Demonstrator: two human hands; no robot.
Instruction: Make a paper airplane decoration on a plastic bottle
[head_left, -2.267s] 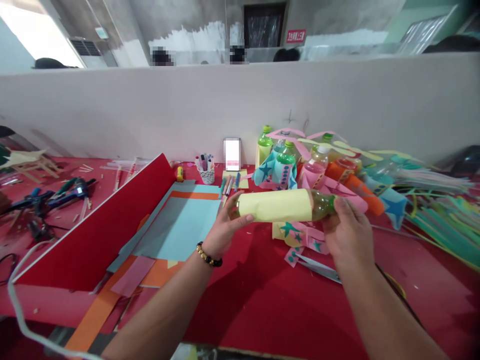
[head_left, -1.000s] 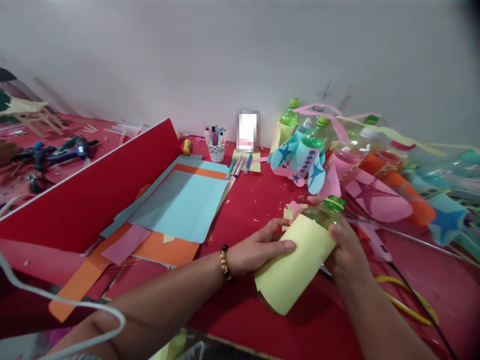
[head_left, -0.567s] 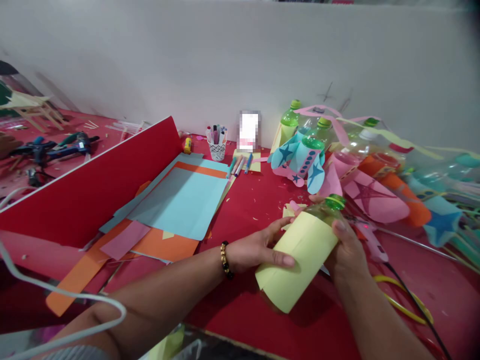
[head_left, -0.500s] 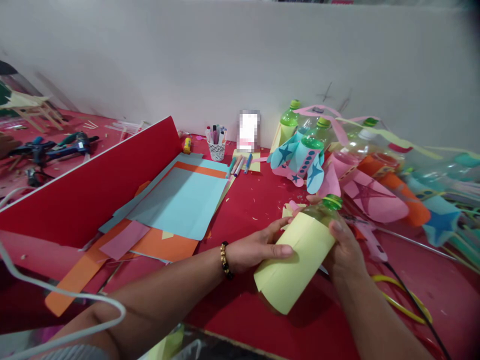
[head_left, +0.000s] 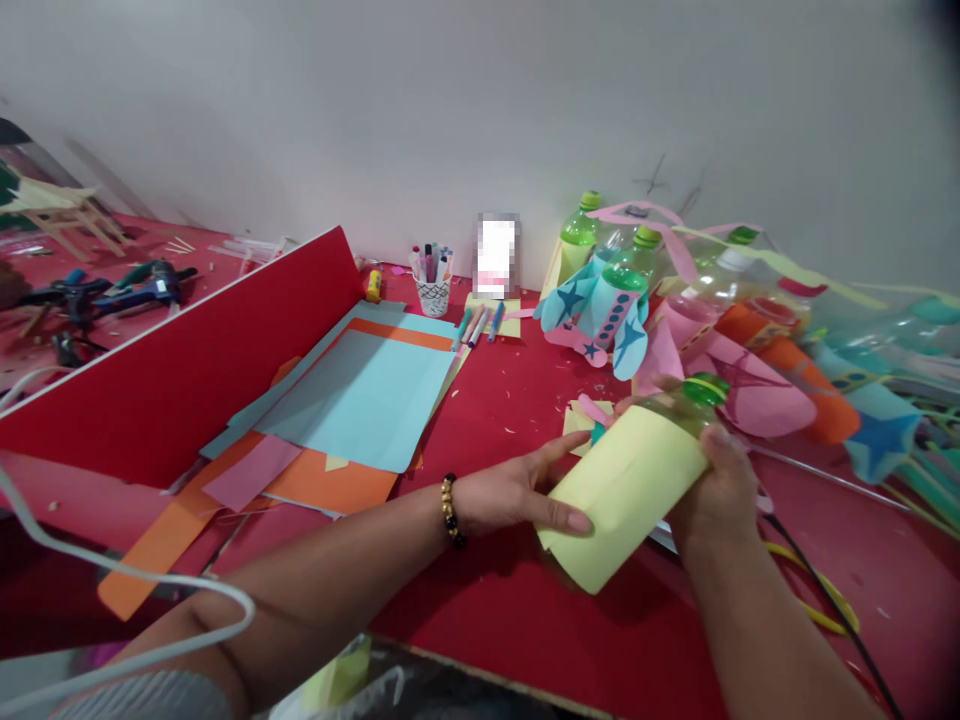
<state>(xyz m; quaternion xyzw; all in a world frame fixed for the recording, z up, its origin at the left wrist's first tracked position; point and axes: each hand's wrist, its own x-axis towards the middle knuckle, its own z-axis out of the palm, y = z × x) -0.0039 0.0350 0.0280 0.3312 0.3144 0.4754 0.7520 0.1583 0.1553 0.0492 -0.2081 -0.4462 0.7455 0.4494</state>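
Note:
A green plastic bottle (head_left: 706, 390) is wrapped round its body in pale yellow paper (head_left: 627, 490) and tilts up to the right above the red table. My right hand (head_left: 718, 488) grips it near the neck, thumb on the paper's upper edge and the other fingers hidden behind. On the lower left side, my left hand (head_left: 517, 492) rests its thumb on the paper, with the index finger reaching along the far side. Behind the bottle lie small yellow, pink and teal paper scraps (head_left: 579, 420).
Decorated bottles (head_left: 630, 270) crowd the right back. Blue card sheets (head_left: 367, 400) lie on orange ones at left, beside an upright red board (head_left: 225, 370). A pen cup (head_left: 433, 293) and loose markers (head_left: 477, 325) are at the back. A black cord (head_left: 825, 600) runs at right.
The wrapped bottle has moved right and slightly up, tilting further toward the right. Both hands have stayed on it, and more of the teal scrap behind now shows.

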